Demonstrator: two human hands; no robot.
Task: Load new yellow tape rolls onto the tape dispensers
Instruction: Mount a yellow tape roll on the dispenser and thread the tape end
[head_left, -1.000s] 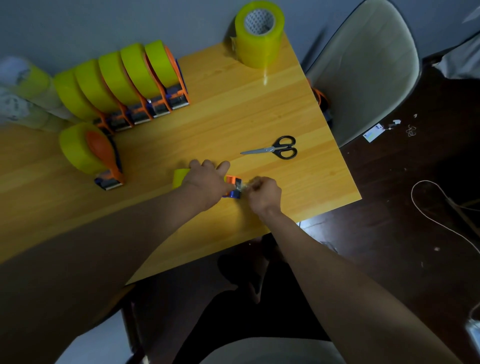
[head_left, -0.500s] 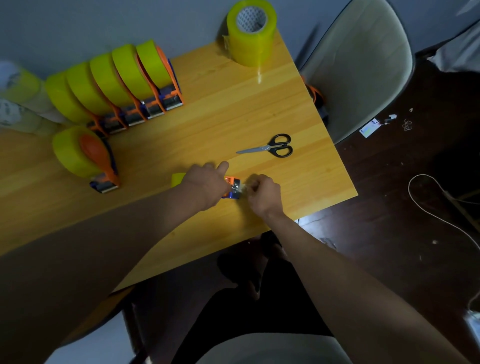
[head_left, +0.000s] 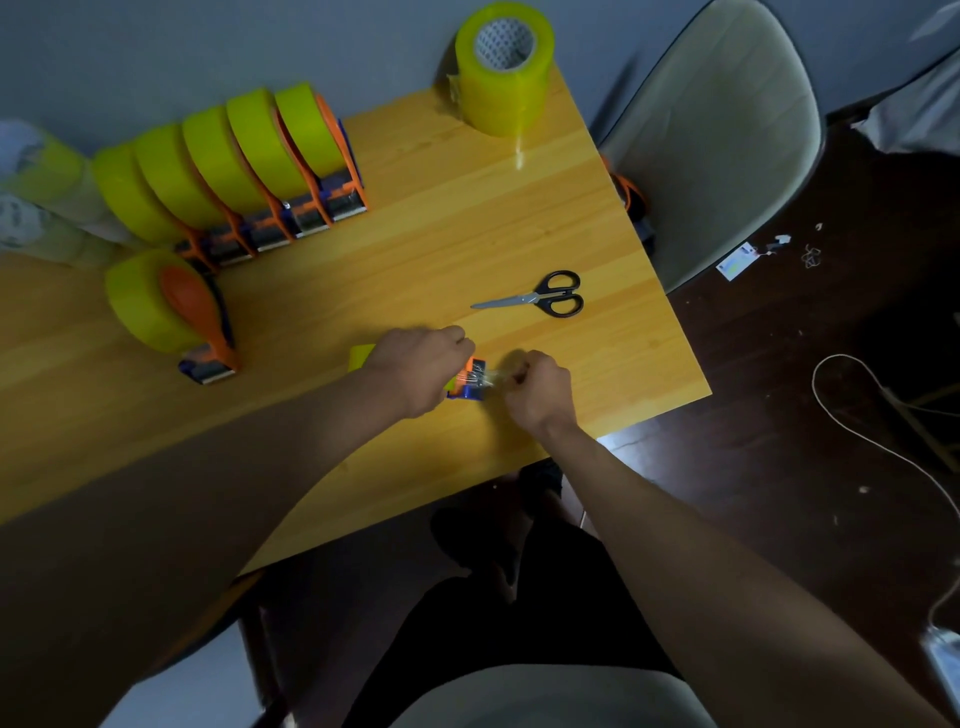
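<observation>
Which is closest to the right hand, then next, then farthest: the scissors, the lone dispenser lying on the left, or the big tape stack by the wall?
From the right hand, in the head view:
1. Scissors, just beyond the hand, slightly right.
2. Lone dispenser, far across the table to the left.
3. Big tape stack, at the table's far corner by the wall.

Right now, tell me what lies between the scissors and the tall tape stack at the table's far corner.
Nothing: in the head view, bare table runs from the scissors to the tape stack.
</observation>
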